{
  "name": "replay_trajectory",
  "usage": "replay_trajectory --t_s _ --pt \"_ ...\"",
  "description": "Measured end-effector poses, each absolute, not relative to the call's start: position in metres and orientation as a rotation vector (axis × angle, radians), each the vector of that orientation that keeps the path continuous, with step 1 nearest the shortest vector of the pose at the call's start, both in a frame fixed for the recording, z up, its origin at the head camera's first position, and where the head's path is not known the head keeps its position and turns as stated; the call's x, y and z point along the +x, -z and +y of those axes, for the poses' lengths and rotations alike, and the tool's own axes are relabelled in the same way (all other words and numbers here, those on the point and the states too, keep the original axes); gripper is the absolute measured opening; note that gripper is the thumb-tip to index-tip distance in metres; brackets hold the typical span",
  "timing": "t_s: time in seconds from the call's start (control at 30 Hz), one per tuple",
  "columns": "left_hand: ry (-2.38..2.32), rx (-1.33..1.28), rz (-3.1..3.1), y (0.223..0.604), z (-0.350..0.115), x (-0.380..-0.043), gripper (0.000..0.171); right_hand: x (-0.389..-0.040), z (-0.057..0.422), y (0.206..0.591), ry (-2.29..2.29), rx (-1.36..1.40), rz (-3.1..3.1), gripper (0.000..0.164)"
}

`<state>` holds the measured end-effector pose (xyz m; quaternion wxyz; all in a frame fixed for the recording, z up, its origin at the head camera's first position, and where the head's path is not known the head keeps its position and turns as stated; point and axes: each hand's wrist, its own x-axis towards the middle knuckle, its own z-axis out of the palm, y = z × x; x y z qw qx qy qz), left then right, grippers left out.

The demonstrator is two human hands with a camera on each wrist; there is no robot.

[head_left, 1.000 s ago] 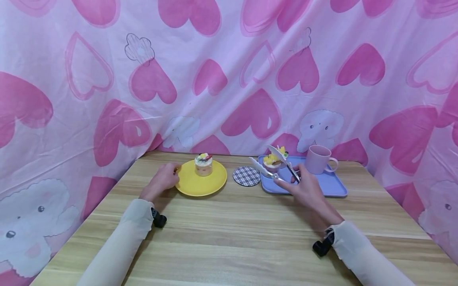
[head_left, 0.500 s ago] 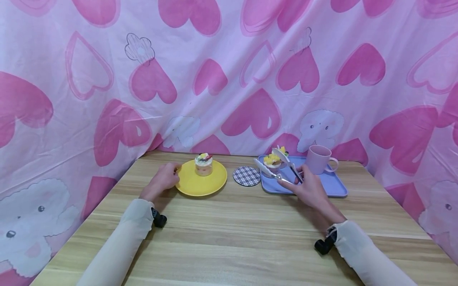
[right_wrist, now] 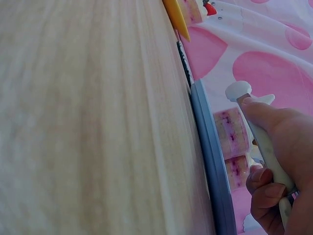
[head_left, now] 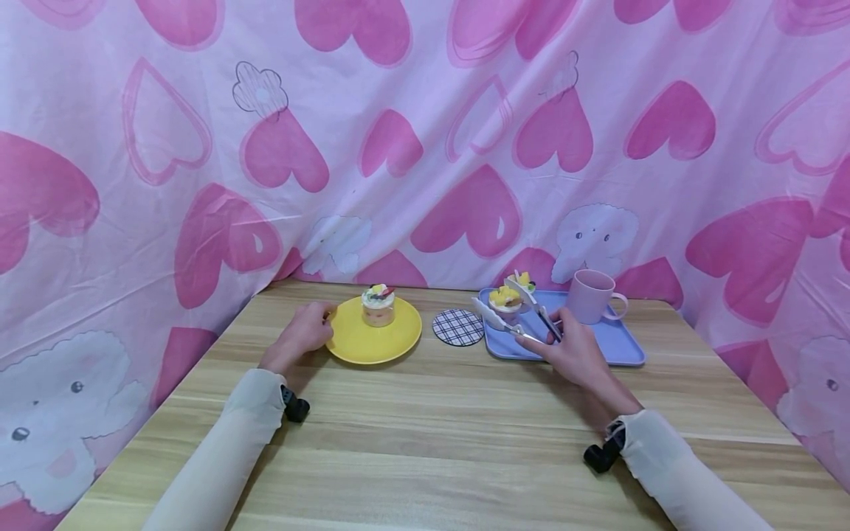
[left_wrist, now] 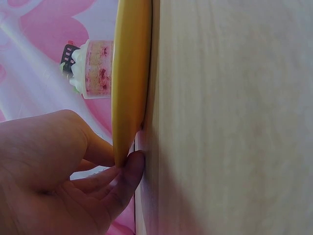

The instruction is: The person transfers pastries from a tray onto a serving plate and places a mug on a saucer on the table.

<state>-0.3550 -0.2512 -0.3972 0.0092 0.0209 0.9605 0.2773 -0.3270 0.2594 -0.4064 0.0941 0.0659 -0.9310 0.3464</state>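
Observation:
My left hand (head_left: pixel 302 332) pinches the left rim of a yellow plate (head_left: pixel 358 346), thumb above and fingers below in the left wrist view. A small cake cup (head_left: pixel 378 311) with cream and fruit on top stands on that plate. In my right hand (head_left: pixel 576 350) I hold a pair of tongs (head_left: pixel 493 316), their arms spread apart. The tong tips hover around a yellow-fruit-topped cake cup (head_left: pixel 503 299) on the blue tray (head_left: pixel 614 345). Behind it stands a second such cake cup (head_left: pixel 524 280), partly hidden by the tongs.
A pink mug (head_left: pixel 588 301) stands on the tray's right half, just beyond my right hand. Between plate and tray lies a round checked coaster (head_left: pixel 458 328). All of it is on a wooden table (head_left: pixel 425 442), with a pink heart-patterned cloth (head_left: pixel 425 147) hanging right behind.
My right hand and the tongs have shifted slightly right, and the tong tips sit a little lower by the front cake cup. My left hand and the plate have not moved.

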Motion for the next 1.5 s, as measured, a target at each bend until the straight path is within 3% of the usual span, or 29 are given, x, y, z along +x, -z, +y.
replay_trajectory --t_s 1.5 --pt "-0.884 0.115 3.002 0.395 -0.251 -0.351 0.059 -0.314 0.263 0.403 -0.954 0.158 -2.78 0.079"
